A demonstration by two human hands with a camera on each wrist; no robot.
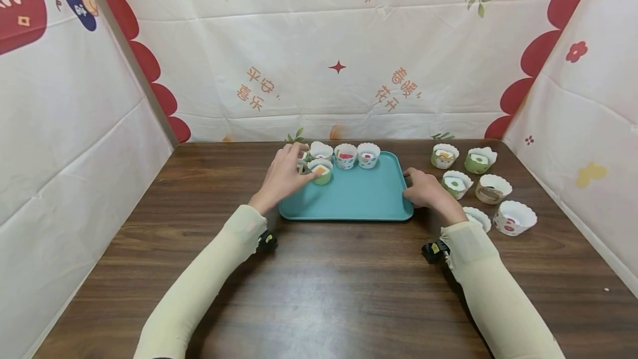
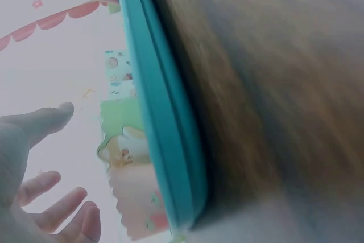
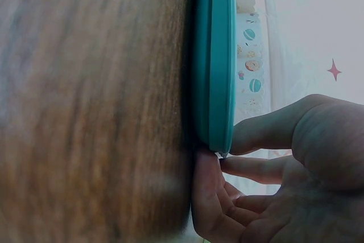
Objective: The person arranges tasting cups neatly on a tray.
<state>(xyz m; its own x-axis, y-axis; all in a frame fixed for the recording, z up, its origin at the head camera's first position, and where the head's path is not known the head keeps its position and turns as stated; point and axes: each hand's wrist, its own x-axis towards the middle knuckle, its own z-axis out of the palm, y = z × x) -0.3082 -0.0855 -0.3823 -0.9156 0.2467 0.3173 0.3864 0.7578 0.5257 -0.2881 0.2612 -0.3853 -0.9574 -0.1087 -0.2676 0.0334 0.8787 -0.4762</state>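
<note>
A teal tray (image 1: 356,198) lies on the table, with several paper cupcake cups along its far left part. My left hand (image 1: 288,173) is over the tray's left side, beside a green cupcake cup (image 1: 322,175). In the left wrist view, the left fingers (image 2: 51,189) are spread and stand apart from the cups. With thumb and fingers, my right hand (image 1: 423,188) grips the tray's right edge; the right wrist view has the thumb (image 3: 264,132) at the rim and a fingertip beneath it. Two patterned cups (image 1: 345,157) sit further right on the tray.
Several more cupcake cups stand on the table right of the tray, among them a white patterned cup (image 1: 513,219) and a green cup (image 1: 479,160). Printed cloth (image 1: 319,49) hangs behind the wooden table (image 1: 319,281) and along both sides.
</note>
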